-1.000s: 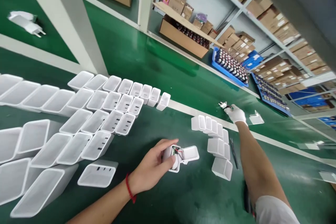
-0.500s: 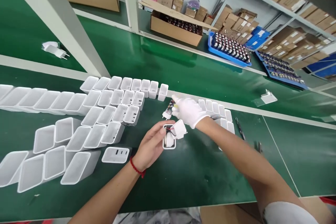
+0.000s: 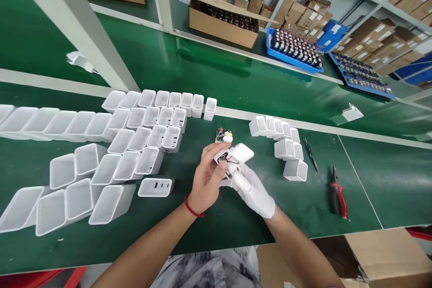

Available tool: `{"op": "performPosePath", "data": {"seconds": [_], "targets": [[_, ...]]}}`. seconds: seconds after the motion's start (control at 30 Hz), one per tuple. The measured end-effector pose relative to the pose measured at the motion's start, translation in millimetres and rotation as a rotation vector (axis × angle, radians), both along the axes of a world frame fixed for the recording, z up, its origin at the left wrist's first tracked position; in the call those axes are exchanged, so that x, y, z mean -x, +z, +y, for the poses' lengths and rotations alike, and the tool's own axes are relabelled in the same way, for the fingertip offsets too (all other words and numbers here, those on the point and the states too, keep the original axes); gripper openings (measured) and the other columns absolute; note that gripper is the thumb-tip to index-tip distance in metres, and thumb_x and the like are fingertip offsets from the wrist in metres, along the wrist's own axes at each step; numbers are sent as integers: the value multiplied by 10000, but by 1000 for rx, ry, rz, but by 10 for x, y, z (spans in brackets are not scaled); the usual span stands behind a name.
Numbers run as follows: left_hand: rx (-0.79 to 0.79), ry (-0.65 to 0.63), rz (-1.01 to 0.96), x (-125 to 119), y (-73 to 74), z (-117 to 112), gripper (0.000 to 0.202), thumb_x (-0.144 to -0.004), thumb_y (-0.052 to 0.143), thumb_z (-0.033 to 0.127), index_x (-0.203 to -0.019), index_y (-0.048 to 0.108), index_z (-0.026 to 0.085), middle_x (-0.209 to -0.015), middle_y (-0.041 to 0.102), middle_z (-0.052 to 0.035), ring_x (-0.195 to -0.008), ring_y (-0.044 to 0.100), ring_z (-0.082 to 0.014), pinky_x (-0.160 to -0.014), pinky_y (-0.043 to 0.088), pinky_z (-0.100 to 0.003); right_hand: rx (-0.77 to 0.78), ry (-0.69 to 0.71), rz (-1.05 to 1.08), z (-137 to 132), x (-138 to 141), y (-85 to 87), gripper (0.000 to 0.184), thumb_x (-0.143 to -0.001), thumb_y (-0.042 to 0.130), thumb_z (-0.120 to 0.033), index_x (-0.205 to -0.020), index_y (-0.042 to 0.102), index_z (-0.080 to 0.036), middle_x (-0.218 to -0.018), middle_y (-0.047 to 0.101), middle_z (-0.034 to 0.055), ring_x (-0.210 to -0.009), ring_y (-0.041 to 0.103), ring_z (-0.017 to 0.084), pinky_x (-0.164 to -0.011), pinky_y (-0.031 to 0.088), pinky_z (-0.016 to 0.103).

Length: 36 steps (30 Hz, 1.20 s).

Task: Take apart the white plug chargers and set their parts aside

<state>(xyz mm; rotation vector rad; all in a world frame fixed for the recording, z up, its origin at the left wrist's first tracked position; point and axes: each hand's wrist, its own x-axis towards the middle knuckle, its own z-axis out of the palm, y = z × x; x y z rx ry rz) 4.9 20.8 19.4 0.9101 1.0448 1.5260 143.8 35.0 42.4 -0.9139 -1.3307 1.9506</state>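
Item, held between the hands above the bench (image 3: 243,227): a small white plastic housing (image 3: 217,158), its white plastic cover (image 3: 245,153) hinged out to the right on thin red and black wires (image 3: 232,159). We judge it light, stiff and rather smooth; the wires seem the fragile part. We would hold it by its outer walls and keep the cover from tugging.
Left hand (image 3: 206,180): bare, thumb and fingers closed around the housing's left side.
Right hand (image 3: 255,193): in a white glove, at the near right end, thumb curled in; white against white, we cannot tell what it pinches.
Surroundings, left to right.
White plastic piece (image 3: 79,60), partly behind a pale slanting post (image 3: 74,18).
Rows of open-topped white plastic cases (image 3: 105,168), which bound the working space on that side.
One slotted white plastic case (image 3: 155,187), apart from the rows, near the left wrist.
Bare green circuit board with coloured components (image 3: 223,135), just beyond the left fingertips, the closest obstacle.
Blue plastic tray (image 3: 292,61) of small parts, well behind.
Cluster of smaller white cases (image 3: 285,148).
Slim black tool (image 3: 311,155).
Pliers with red-and-black handles (image 3: 338,194), well apart from the hands.
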Motion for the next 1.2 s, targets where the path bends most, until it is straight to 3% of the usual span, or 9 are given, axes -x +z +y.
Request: {"op": "performPosePath", "data": {"seconds": [0.17,0.27,0.37,0.47,0.6,0.67,0.8,0.97,1.2], "targets": [[-31,-120,267,77,-13,21,379,-894,589,367,-1247,621,232,-1286,565,-91,-1212,526,-239,-1047,415,-340,-61,-93,-88,130,-59,-83,432,-815,671,-472,-1140,621,-191,-901,639,49,-762,590,181,-736,533,345],[0,-177,365,118,-42,36,422,-860,640,337,-1270,609,241,-1192,616,-83,-1065,591,-221,-980,463,-335,-67,-89,-28,197,-178,-84,399,-834,647,-459,-1136,626,-198,-987,637,63,-795,572,185,-710,515,335],[-1,-158,332,116,-65,37,424,-851,651,318,-1267,613,242,-1159,626,-85,-1032,597,-216,-965,470,-330,-70,-24,-44,224,-193,-77,494,-803,680,-478,-1210,586,-214,-1025,621,66,-866,563,198,-753,505,336],[43,-176,268,120,-46,32,413,-851,653,313,-1255,617,238,-1186,622,-83,-1066,590,-217,-963,469,-310,-29,26,-55,233,-164,-85,516,-802,684,-473,-1231,567,-210,-940,600,42,-790,547,158,-728,498,303],[147,-276,230,161,19,29,383,-838,672,319,-1202,631,209,-1062,664,-69,-931,616,-189,-850,508,-274,76,-62,-11,238,-186,-113,668,-701,788,-440,-1264,498,-228,-1093,585,55,-933,574,166,-868,489,325],[177,-293,200,177,33,27,376,-828,686,318,-1181,635,199,-999,674,-56,-849,618,-166,-793,522,-262,138,-81,12,237,-214,-126,725,-639,839,-419,-1240,481,-228,-1090,579,53,-919,582,158,-829,502,304],[195,-366,178,191,11,25,463,-830,685,322,-1270,601,206,-1096,681,-74,-936,635,-187,-876,527,-296,181,3,26,221,-252,-161,652,-672,811,-470,-1172,483,-208,-934,584,23,-703,554,110,-607,480,240],[211,-508,198,208,6,41,477,-833,676,291,-1296,590,220,-1217,661,-86,-993,651,-219,-912,540,-341,127,-55,-2,170,-254,-226,649,-664,805,-512,-1147,498,-205,-1068,601,65,-895,584,160,-829,483,321],[206,-473,187,207,51,40,452,-778,704,199,-1225,640,191,-1116,708,-80,-937,685,-219,-863,578,-345,99,-81,-92,139,-261,-262,680,-634,793,-573,-1126,513,-196,-975,618,50,-841,602,182,-788,496,340]]}}
